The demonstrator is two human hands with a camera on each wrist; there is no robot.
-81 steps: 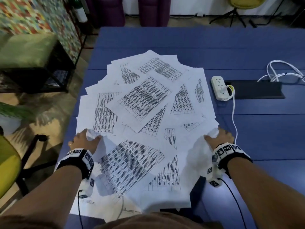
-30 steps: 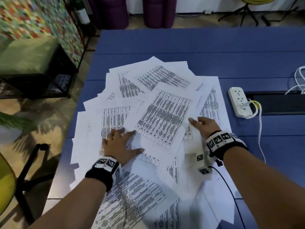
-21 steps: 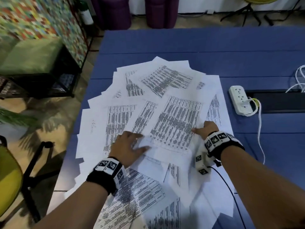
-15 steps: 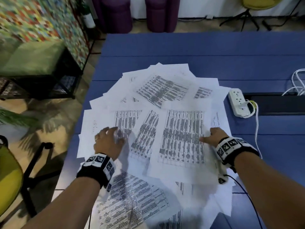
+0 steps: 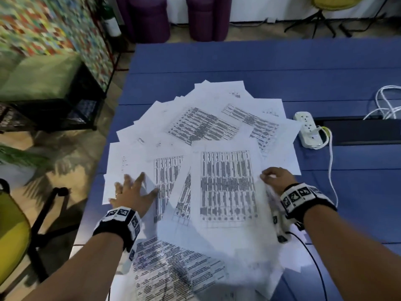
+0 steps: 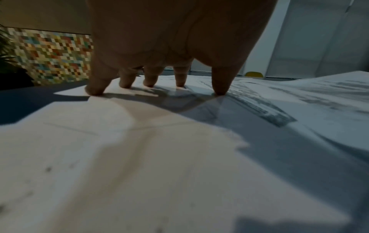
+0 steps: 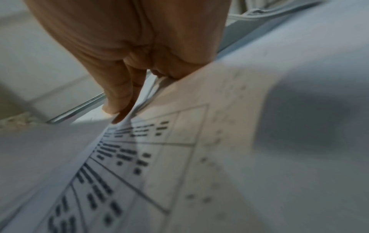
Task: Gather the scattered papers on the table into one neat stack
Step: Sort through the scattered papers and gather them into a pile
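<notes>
Several white printed papers (image 5: 195, 127) lie fanned and overlapping on the blue table (image 5: 238, 61). One sheet with a table printed on it (image 5: 225, 187) lies on top, roughly square to me. My left hand (image 5: 134, 185) lies flat with spread fingers on the sheets at the pile's left side. In the left wrist view its fingertips (image 6: 148, 83) press on the paper (image 6: 119, 157). My right hand (image 5: 271, 175) is at the top sheet's right edge. In the right wrist view the right hand (image 7: 127, 100) pinches lifted sheet edges (image 7: 179, 126) between fingers and thumb.
A white power strip (image 5: 308, 131) with a white cord (image 5: 331, 166) lies right of the pile, beside a black slot (image 5: 364, 131) and loose white cables (image 5: 388, 101). The table's left edge is close to my left hand. A yellow chair (image 5: 10, 231) stands below it.
Both hands moved apart across the pile: the left to its left side, the right to the top sheet's right edge. The top printed sheet turned from slanted to nearly straight.
</notes>
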